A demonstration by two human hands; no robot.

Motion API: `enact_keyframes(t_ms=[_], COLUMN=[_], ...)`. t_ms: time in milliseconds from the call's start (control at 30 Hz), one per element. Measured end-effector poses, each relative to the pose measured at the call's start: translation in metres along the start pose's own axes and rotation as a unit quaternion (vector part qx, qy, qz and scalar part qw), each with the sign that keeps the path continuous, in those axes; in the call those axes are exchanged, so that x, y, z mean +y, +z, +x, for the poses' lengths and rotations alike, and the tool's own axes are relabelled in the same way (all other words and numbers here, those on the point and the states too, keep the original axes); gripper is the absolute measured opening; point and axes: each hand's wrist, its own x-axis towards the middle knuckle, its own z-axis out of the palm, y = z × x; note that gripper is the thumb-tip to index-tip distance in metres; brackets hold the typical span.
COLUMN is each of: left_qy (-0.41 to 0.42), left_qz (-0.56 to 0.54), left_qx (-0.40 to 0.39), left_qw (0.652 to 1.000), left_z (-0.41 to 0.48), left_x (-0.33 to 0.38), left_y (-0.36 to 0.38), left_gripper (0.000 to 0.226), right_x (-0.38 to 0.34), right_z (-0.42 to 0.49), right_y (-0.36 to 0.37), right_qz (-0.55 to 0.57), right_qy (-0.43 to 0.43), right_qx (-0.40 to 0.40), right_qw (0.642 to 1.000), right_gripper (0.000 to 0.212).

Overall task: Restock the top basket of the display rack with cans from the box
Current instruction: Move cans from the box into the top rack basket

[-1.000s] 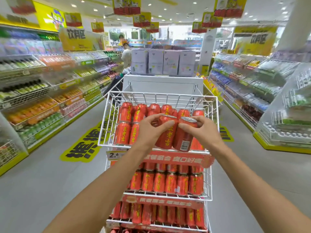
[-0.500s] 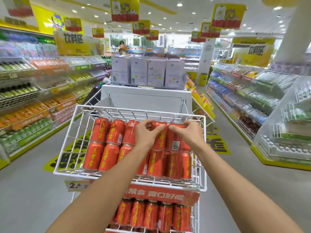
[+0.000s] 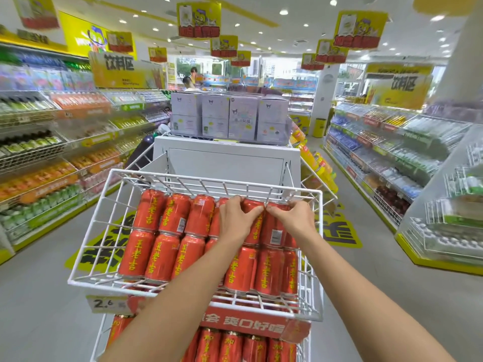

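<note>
In a bright shop aisle with grey floor [image 3: 39,309], the left hand [image 3: 236,220] and right hand [image 3: 295,218] each apparently clasp red drink cans [image 3: 162,257] at the far right of the white wire top basket [image 3: 99,236].

Both forearms are bare from the bottom of the frame up to the wrists; no sleeve, cuff or glove shows anywhere along them. The left hand [image 3: 236,220] carries no ring, watch or band, and the right hand [image 3: 294,220] is likewise unadorned. Fingernails are short and unpainted where they can be seen. No marks or tattoos are visible.
</note>
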Motion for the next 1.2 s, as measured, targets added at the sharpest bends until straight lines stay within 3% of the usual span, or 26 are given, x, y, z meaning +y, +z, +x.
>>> enact_keyframes(t_ms=[67,267,533,1200], left_qy=[-0.001,0.021,0.088,0.059], left_qz=[0.016,0.078,0.224,0.291], left_qx=[0.005,0.025,0.031,0.02], left_qw=[1.0,0.996,0.97,0.955], left_z=[-0.003,-0.003,0.001,0.012], left_x=[0.006,0.009,0.014,0.023], left_y=[-0.001,0.002,0.002,-0.003], left_gripper=[0.041,0.044,0.047,0.048], right_x=[0.003,0.014,0.015,0.028], right_z=[0.001,0.01,0.009,0.022], right_y=[0.001,0.014,0.017,0.024], right_qz=[-0.022,-0.068,-0.117,-0.127], right_qy=[0.002,0.035,0.041,0.028], right_qx=[-0.004,0.002,0.025,0.02], right_qw=[1.0,0.997,0.992,0.991], right_gripper=[0.028,0.056,0.062,0.053])
